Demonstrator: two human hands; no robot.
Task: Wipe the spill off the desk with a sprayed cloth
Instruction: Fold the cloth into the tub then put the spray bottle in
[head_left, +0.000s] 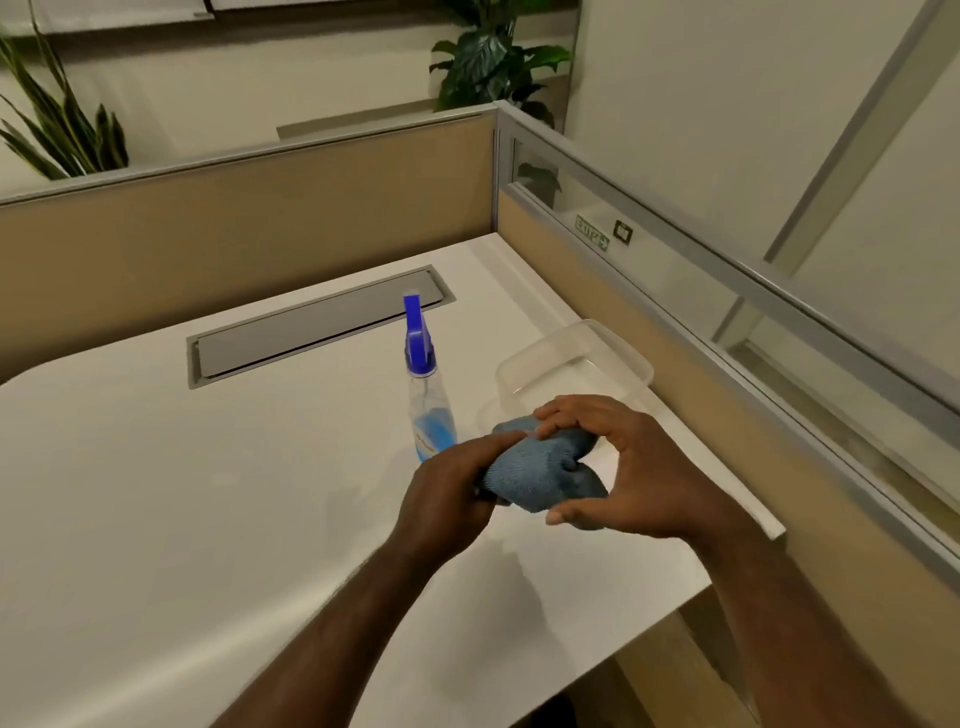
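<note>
Head view: cloth (540, 470) is bunched between left hand (451, 491) and right hand (631, 467), both clasped on it, above desk (182, 493). Bottle (430, 410) stands just left, untouched. Wiping is judged not begun; spill is not discernible.

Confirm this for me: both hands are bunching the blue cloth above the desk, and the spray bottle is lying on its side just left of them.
One detail is wrong. The head view shows the spray bottle standing upright, not lying on its side. The rest holds: the left hand and right hand bunch the blue cloth above the desk, with the bottle just left of them.
</note>
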